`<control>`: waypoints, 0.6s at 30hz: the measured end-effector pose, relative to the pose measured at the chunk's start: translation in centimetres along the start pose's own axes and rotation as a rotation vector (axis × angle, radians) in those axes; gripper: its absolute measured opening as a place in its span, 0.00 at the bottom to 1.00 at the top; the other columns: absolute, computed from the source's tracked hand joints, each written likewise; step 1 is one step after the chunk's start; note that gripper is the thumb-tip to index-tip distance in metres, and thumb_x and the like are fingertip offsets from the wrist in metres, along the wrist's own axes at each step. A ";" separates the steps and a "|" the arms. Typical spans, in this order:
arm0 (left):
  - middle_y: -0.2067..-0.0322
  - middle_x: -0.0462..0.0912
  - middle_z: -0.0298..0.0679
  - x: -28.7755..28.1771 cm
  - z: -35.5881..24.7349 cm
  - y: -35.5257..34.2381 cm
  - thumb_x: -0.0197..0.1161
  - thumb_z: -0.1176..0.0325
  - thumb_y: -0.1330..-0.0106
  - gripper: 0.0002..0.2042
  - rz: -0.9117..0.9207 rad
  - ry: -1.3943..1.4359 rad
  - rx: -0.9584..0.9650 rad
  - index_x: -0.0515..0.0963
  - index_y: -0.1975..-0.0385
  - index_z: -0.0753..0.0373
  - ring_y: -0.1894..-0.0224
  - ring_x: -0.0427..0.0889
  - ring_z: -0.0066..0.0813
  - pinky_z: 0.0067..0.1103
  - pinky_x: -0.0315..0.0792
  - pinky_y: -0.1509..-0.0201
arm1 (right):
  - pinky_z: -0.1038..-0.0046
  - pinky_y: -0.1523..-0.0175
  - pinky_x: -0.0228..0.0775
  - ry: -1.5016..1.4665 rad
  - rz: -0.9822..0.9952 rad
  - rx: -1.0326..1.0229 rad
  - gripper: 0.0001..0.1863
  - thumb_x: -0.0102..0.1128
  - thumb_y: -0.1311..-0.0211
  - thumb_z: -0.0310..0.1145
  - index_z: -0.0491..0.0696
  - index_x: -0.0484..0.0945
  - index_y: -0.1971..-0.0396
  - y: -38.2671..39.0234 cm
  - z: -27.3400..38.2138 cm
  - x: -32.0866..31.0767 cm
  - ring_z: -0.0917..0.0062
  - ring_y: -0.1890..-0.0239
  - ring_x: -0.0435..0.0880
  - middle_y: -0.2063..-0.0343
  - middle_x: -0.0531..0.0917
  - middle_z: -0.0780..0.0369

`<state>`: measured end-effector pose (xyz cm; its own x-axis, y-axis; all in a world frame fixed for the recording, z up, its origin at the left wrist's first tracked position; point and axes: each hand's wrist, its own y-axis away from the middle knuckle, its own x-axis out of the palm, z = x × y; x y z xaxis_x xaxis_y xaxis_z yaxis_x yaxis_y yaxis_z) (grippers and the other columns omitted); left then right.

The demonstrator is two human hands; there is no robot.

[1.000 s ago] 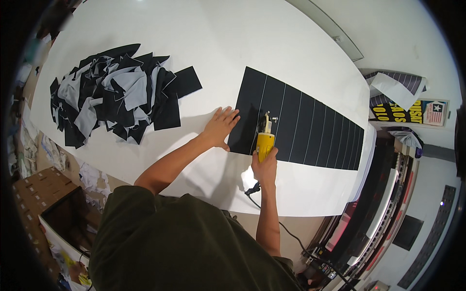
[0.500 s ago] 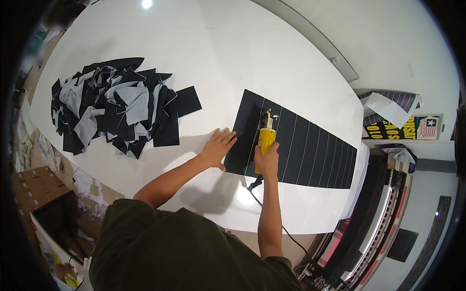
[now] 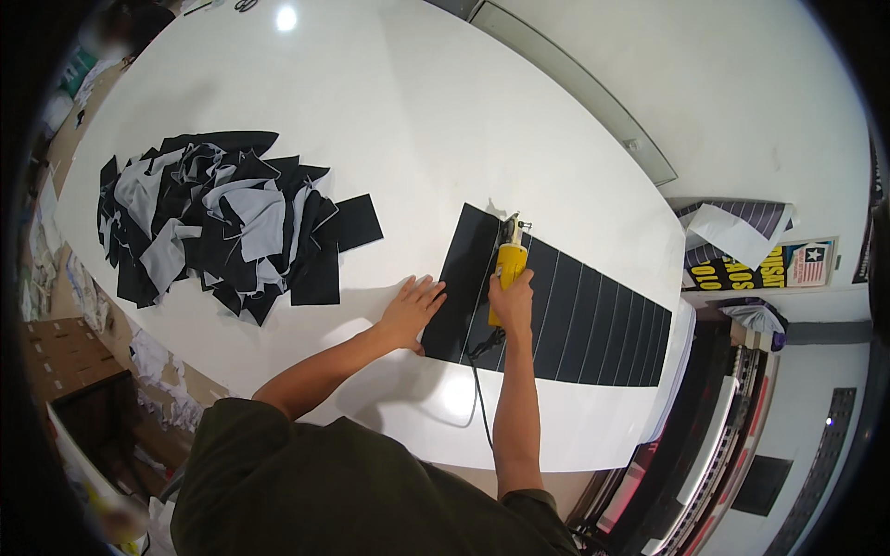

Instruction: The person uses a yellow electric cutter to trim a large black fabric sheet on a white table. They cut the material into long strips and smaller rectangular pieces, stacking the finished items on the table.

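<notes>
1. While the right hand [image 3: 513,301] curls firmly round the yellow power tool [image 3: 512,259], the left hand [image 3: 406,313] lies flat and palm down, its fingers a little spread and grasping nothing, with fingertips at the left edge of the black fabric [image 3: 567,306].
2. Standing over the left part of that cloth, the tool points just past 12 o'clock, its long axis running from there back to about 6, and its metal head [image 3: 514,228] reaches the cloth's upper edge.
3. The cloth's own long axis runs from between 9 and 10 o'clock to between 3 and 4; it narrows toward the latter end, and pale lines cross it.
4. From the tool's rear a black cable [image 3: 483,408] drops toward 6 o'clock.
5. All this is on a white table [image 3: 389,102], below the table's middle and toward its right.
6. Between 9 and 10 o'clock from the tool, well apart, sits a heap of black and grey fabric pieces [image 3: 248,208].
7. Farther out are scissors [image 3: 245,5] between 10 and 11, a poster [image 3: 762,266] near 3, a long dark machine [image 3: 681,454] between 4 and 5, and brown boxes [image 3: 74,357] between 8 and 9.
</notes>
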<state>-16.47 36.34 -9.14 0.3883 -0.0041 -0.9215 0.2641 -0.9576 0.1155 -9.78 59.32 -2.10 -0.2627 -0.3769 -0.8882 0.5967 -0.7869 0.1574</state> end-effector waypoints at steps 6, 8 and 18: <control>0.21 0.53 0.47 0.6 -0.2 -0.1 0.83 0.35 0.65 0.67 -0.010 -0.040 -0.007 0.59 0.23 0.64 0.19 0.48 0.50 0.49 0.41 0.17 | 0.49 0.49 0.81 -0.004 0.000 -0.013 0.32 0.67 0.37 0.45 0.38 0.62 0.47 -3.1 0.7 0.1 0.37 0.54 0.86 0.58 0.84 0.33; 0.20 0.50 0.46 -0.6 -0.7 -0.4 0.82 0.37 0.62 0.66 0.056 -0.030 -0.003 0.57 0.22 0.63 0.18 0.46 0.51 0.50 0.41 0.17 | 0.48 0.47 0.80 0.005 -0.019 -0.009 0.33 0.66 0.37 0.46 0.37 0.62 0.45 -4.6 0.7 -0.2 0.38 0.53 0.86 0.57 0.84 0.34; 0.26 0.65 0.51 -5.2 8.3 7.1 0.78 0.43 0.50 0.51 0.256 -0.516 -0.732 0.68 0.28 0.67 0.20 0.49 0.62 0.60 0.40 0.21 | 0.52 0.51 0.80 -0.176 -0.070 0.020 0.32 0.67 0.35 0.44 0.38 0.63 0.44 8.6 -5.4 -7.3 0.42 0.56 0.88 0.60 0.85 0.38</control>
<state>-23.94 27.13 -6.59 0.1176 -0.4862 -0.8659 0.7837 -0.4900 0.3816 1.37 57.97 3.44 -0.4323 -0.3990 -0.8086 0.5578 -0.8230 0.1079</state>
